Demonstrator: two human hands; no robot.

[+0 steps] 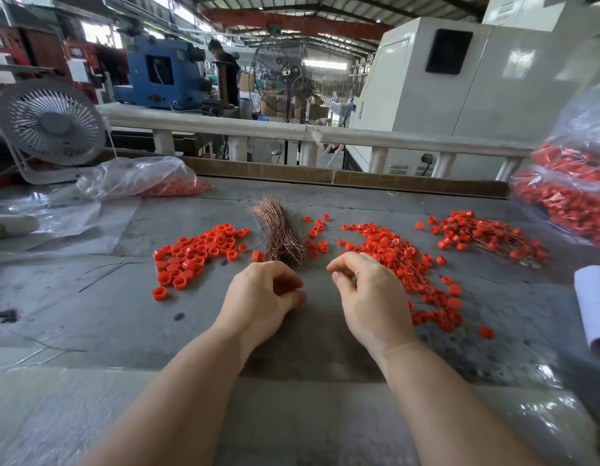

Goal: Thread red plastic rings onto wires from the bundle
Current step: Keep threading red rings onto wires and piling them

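We cannot tell what, if anything, sits inside either curled grip. Left hand [263,294] and right hand [365,290] hover over the bench [123,314], fingers curled, just below the wire bundle [281,235]. Red rings [191,255] lie heaped on both sides.

A grey worktop [123,307] is bounded at its far edge by a white railing [258,127]. Beyond the railing, a blue machine [157,77], a standing fan [293,84] and a white cabinet [460,79] are seen under a daylit steel-trussed roof [291,15].
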